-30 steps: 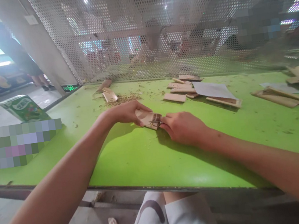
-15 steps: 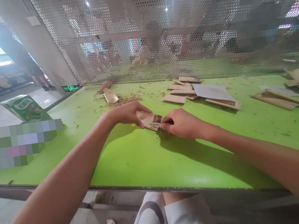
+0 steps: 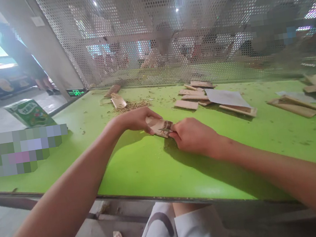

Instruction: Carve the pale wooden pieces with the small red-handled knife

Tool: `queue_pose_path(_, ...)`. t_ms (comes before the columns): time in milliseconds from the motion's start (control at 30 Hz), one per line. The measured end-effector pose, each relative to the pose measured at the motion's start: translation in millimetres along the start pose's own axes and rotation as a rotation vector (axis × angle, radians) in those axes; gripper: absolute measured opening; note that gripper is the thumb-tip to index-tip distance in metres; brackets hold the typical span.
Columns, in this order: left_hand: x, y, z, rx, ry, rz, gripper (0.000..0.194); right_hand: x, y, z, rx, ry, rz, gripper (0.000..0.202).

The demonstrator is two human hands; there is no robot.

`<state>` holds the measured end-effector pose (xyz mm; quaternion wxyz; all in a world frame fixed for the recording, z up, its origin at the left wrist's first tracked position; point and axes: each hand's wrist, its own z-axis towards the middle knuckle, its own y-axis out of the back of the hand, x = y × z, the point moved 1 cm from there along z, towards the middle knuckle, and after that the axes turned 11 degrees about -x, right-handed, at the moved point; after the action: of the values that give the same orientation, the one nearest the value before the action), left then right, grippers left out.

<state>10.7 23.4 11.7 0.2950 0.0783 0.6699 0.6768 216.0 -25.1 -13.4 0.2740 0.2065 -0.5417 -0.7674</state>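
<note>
A tan, curved piece that looks like bamboo or bark [image 3: 158,126], with a dark brown patch at its right end, is held just above the green table [image 3: 142,171]. My left hand [image 3: 138,120] grips its left end between thumb and fingers. At the patched right end, my right hand [image 3: 192,135] is closed, its thumb and forefinger pressed against the edge. Whether a small tool is hidden inside that right fist I cannot make out. Small crumbs lie on the table below the piece.
Brown shavings [image 3: 137,105] and a pale curved piece [image 3: 118,101] lie behind my left hand. Several flat tan pieces [image 3: 193,98] and a white sheet [image 3: 227,98] are at right. A green box [image 3: 32,112] stands left. A perforated metal screen [image 3: 145,26] rises behind the table.
My right hand has turned slightly, its knuckles rolling over, and sits closer against the piece's right end. My left hand keeps its grip. The view has shifted slightly.
</note>
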Motion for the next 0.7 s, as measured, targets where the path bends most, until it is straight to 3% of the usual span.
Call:
queue_pose_path(167, -2.2, -0.5, 0.6, 0.003, 0.009, 0.022, 0.059, -13.0, 1.0, 7.4, 0.089, -0.104, 0.266, 0.026)
queue_pose_path(267, -3.3, -0.1, 0.6, 0.017, 0.014, 0.024, 0.058, -17.4, -0.4, 6.8, 0.085, -0.124, 0.31, 0.027)
queue_pose_path(533, -1.0, 0.3, 1.0, 0.043, -0.023, -0.028, 0.054, 0.0, -4.7, -8.4, -0.141, 0.074, -0.14, 0.034)
queue_pose_path(700, 0.2, -0.6, 0.9, 0.035, -0.02, -0.027, 0.055, 6.4, -2.5, -3.8, -0.042, 0.069, -0.137, 0.03)
